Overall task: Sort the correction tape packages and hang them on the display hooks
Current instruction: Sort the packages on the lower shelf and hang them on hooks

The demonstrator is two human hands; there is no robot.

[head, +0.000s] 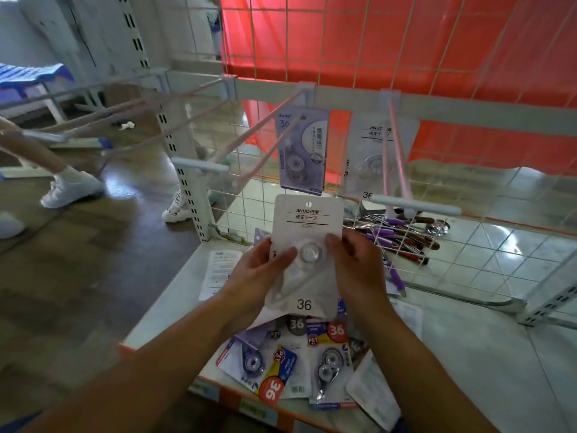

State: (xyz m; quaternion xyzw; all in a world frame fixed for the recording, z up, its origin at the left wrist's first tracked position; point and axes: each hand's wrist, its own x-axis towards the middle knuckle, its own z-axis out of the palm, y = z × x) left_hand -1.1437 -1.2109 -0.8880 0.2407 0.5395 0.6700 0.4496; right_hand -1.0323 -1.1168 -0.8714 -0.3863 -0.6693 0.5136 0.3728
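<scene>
Both hands, left hand [262,270] and right hand [356,264], pinch the white package [307,232] by its side edges; light, stiff card, slick blister, so keep the hang hole clear.

1. Two pink hooks stick out toward the camera, the middle hook [262,126] and the right hook [398,151]. There is an open gap between them, straight above the held white package [307,254].
2. The right hook ends in a grey crossbar tip [415,207] (wide, just up-right of the right hand [356,267]).
3. The hook backs are taken: purple package [302,151] on the middle hook, hung white package [371,164] on the right. The front lengths are bare.
4. The wire grid [343,42] closes off the rear.
5. The wire basket of pens [402,242] blocks the way just right of the right hand.
6. The loose package pile [296,364] covers the shelf under both hands; there is bare shelf [468,354] to its right.
7. The slotted post [187,189] stands left of the left hand [259,273], with open floor [78,260] beyond it.
</scene>
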